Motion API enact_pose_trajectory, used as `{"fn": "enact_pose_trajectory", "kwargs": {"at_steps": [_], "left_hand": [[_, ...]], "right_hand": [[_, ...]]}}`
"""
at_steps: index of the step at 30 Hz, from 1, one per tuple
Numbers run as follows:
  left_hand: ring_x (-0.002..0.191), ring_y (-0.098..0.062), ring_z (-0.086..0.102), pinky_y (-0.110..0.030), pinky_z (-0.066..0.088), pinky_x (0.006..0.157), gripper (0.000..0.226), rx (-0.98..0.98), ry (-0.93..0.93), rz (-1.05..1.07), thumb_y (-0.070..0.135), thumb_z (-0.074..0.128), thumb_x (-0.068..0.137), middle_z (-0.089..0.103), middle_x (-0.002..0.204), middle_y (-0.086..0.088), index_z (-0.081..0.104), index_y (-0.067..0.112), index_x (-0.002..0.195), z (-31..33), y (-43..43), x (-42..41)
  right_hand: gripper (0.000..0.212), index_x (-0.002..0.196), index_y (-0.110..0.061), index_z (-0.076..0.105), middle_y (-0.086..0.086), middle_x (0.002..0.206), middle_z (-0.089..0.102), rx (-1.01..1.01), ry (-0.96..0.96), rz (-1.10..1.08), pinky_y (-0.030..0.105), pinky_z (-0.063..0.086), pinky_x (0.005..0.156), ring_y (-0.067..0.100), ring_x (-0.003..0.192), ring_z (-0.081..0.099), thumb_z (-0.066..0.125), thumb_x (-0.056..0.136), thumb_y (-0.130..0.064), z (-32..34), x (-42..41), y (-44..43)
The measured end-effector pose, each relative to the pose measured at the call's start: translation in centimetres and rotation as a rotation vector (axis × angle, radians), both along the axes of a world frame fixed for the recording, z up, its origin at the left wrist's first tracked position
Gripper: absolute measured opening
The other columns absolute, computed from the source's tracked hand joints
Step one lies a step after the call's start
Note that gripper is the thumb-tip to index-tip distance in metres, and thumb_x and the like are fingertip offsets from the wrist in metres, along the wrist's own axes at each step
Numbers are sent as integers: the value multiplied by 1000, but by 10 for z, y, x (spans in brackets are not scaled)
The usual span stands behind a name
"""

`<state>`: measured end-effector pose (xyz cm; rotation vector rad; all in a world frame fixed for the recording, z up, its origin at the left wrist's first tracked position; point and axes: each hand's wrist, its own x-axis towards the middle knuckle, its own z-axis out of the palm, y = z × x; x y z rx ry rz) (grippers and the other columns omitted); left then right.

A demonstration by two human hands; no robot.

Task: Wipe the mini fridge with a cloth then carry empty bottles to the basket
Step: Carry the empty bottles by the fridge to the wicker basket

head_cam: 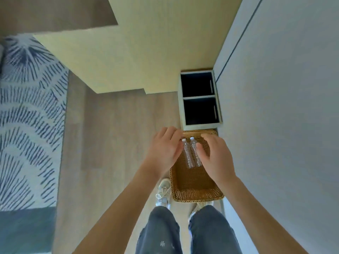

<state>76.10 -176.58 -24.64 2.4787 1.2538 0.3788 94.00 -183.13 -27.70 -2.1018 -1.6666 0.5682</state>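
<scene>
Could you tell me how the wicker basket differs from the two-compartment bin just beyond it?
The wicker basket is woven, golden-brown and undivided; the bin is smooth, pale-walled, dark inside and split in two. The basket holds two bottles; the bin's compartments look empty. Both are open-topped, rectangular and on the floor.

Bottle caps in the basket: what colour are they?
White caps on clear plastic bottles, best in the head view.

Floor [113, 140]: light wood-look planks. Left: blue-and-white patterned rug [27, 116] with a solid teal border at its near end. Pale yellow cabinet [128, 57] overhangs the floor. Right: grey-white wall [284, 107]. Two-compartment bin [200, 99], dark inside, against wall. Lighting even, diffuse.
</scene>
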Motion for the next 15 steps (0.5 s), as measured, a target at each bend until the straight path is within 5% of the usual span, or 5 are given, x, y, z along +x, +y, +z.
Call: {"fn": "enact_pose_trajectory", "kwargs": {"at_steps": [2, 6, 13, 15], "left_hand": [[90, -34, 62, -45, 54, 72, 25, 70, 6, -5, 17, 63, 90, 66, 105, -13, 66, 2, 110, 61, -6, -14], [97, -31, 63, -42, 55, 81, 33, 208, -2, 11, 28, 54, 96, 67, 113, -11, 65, 4, 117, 160, -28, -36], [98, -24, 63, -34, 54, 79, 39, 319, -6, 206, 37, 46, 99, 68, 109, -6, 67, 9, 117, 236, -78, -72], [94, -23, 64, -33, 53, 75, 38, 332, 20, 285, 37, 47, 97, 69, 106, -4, 68, 10, 115, 241, -99, -80]], "right_hand": [[53, 128, -18, 60, 0, 115, 66, 43, 10, -3, 1, 28, 83, 14, 106, 58, 35, 97, -54, 63, -7, -6], [62, 134, -20, 57, -1, 131, 62, 103, 7, 56, 19, 36, 99, 16, 122, 55, 30, 94, -59, 167, -17, -18], [50, 119, -20, 62, -5, 113, 65, 232, 15, 244, 10, 37, 86, 11, 107, 58, 31, 101, -55, 249, -42, -34], [58, 120, -17, 63, -2, 114, 65, 204, 23, 325, 18, 44, 88, 15, 109, 58, 27, 98, -58, 256, -54, -37]]}}
